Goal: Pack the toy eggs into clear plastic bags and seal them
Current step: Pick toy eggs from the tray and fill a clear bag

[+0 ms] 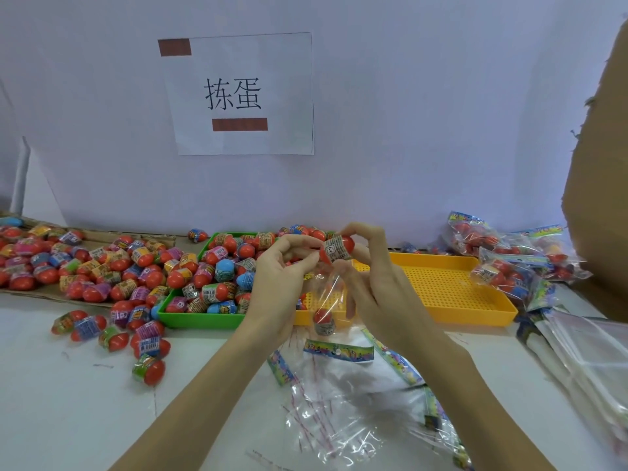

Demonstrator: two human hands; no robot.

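Pinching a red toy egg (337, 250) with a printed band between the fingers (353, 229) of your right hand (380, 287), you hold it just above the mouth of a clear plastic bag (328, 300) that hangs in front of the yellow tray (475, 300). Your left hand (282, 277) sits just left of that egg, its fingers curled in and gripping the bag's upper edge, so neither hand is spread wide. Inside the bag, low down against the yellow tray's near wall, a second egg (323, 319) already lies, red end up. Touching the yellow tray's left side is a green tray (204, 319) heaped with loose eggs (217, 270), mostly red with coloured wrappers, a few blue. Farther left of the yellow tray, more eggs (85, 266) spread over a flat sheet of cardboard (44, 294) and spill onto the white tabletop (68, 402). To the right of the yellow tray, filled bags (509, 260) with colourful header cards are piled, and a stack of empty bags (584, 362) lies nearer you on that side. In front of the yellow tray, under your forearms, loose empty bags (346, 396) with printed headers are scattered on the tabletop. Behind the yellow tray, a paper sign (238, 93) with two characters hangs on the white wall, and a tall cardboard panel (601, 164) rises at the far right.
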